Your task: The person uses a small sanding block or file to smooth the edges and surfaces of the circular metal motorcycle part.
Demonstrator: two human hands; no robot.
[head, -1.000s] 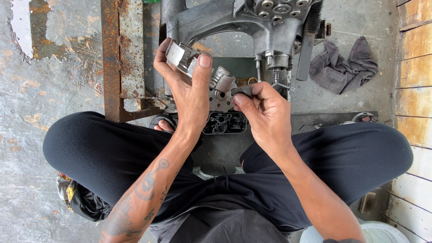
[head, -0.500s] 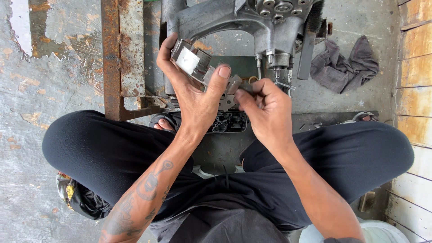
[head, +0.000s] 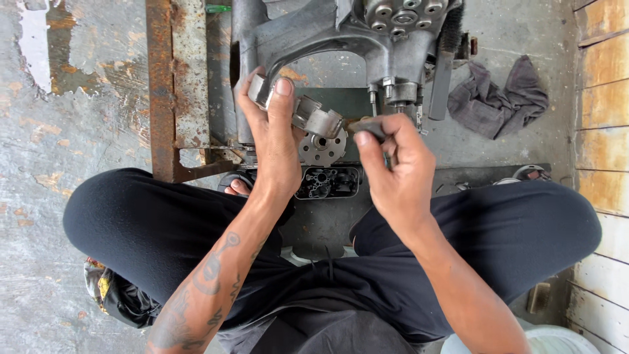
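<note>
Above the person's crossed legs, the left hand (head: 272, 131) has its fingers clamped on a grey metal machine part (head: 303, 113), held up in front of the sewing machine body (head: 341, 33). Just beside it, the right hand (head: 396, 174) pinches a small dark tool (head: 369, 124) whose tip touches the part, while a dark rag (head: 498, 95) lies on the concrete floor (head: 78, 105).

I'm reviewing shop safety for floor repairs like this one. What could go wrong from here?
1. The left hand holds the grey metal part in the air by the fingers alone; if it slips, it could fall on the bare toes below.
2. The right hand works a small tool close to the left fingers; a slip might nick them.
</note>
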